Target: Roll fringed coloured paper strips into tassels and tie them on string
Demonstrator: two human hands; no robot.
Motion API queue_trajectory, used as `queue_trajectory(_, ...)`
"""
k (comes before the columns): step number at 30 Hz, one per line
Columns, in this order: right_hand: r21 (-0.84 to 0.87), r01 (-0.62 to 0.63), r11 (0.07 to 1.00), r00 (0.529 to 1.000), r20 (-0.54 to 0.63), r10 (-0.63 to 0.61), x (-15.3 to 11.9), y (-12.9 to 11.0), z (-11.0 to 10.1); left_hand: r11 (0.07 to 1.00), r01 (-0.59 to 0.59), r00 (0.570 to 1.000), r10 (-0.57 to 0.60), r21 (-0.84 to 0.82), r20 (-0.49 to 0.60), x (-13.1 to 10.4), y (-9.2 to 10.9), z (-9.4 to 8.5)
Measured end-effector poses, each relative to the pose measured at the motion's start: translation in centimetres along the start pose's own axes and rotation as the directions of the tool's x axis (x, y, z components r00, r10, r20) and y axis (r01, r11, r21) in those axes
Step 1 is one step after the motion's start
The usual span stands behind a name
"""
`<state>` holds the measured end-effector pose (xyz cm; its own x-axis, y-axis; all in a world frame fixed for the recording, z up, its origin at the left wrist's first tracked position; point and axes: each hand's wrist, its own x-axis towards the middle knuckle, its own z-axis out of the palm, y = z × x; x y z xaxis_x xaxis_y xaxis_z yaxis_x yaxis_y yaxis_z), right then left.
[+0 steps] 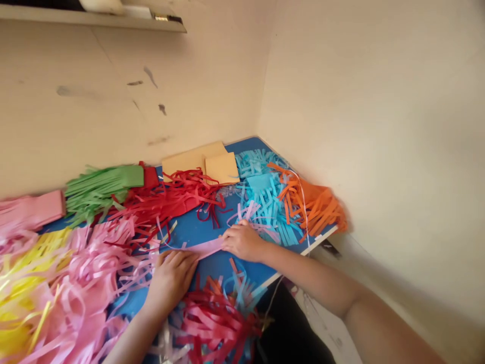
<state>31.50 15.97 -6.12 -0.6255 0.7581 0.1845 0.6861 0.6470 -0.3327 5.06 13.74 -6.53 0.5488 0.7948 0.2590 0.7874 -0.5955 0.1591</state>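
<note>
A lilac strip of fringed tissue paper (207, 247) stretches between my two hands, low over the blue table (185, 225). My right hand (242, 241) is closed on its right end, with thin lilac fringes showing past the fingers. At the other end, my left hand (172, 278) has its fingers together and bent over the paper; its fingertips are partly hidden. Close in front of me lies a bunch of red fringed paper (214, 321) mixed with blue and orange strips. Light blue fringed paper (261, 194) sits just beyond my right hand.
Orange fringed paper (318, 205) rests at the right edge, beside a white string (304, 202). Red (170, 199), green (109, 184), pink (91, 283) and yellow fringed paper (22, 303) cover the left side. Folded yellowish sheets (222, 168) lie against the wall, under a shelf (94, 19).
</note>
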Motion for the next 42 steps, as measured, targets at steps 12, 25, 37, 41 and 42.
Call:
queue_trajectory(12,-0.071,-0.3,0.951,0.954,-0.017,0.3,1.5,-1.0,0.7,0.972,0.235,0.959,-0.235,0.016,0.158,3.1,-1.1,-0.2)
queue_trajectory(25,-0.276,-0.044,0.96,0.996,-0.089,0.02,1.0,-2.4,-0.1,0.985,0.105,0.994,-0.109,0.137,0.016,2.7,0.7,-0.5)
queue_trajectory(37,-0.29,0.105,0.951,0.994,0.005,-0.108,3.1,-1.4,-0.5,0.973,-0.085,0.99,0.106,0.215,-0.089,3.4,1.9,-1.3)
queue_trajectory(41,-0.344,0.18,0.922,0.977,-0.046,-0.208,2.8,-1.8,0.4,0.974,-0.083,0.987,0.11,0.211,-0.118,2.7,1.6,-0.9)
queue_trajectory(42,-0.346,0.185,0.92,0.977,-0.039,-0.212,2.6,-1.5,0.6,0.976,-0.085,0.986,0.111,0.2,-0.122,2.4,1.3,-0.8)
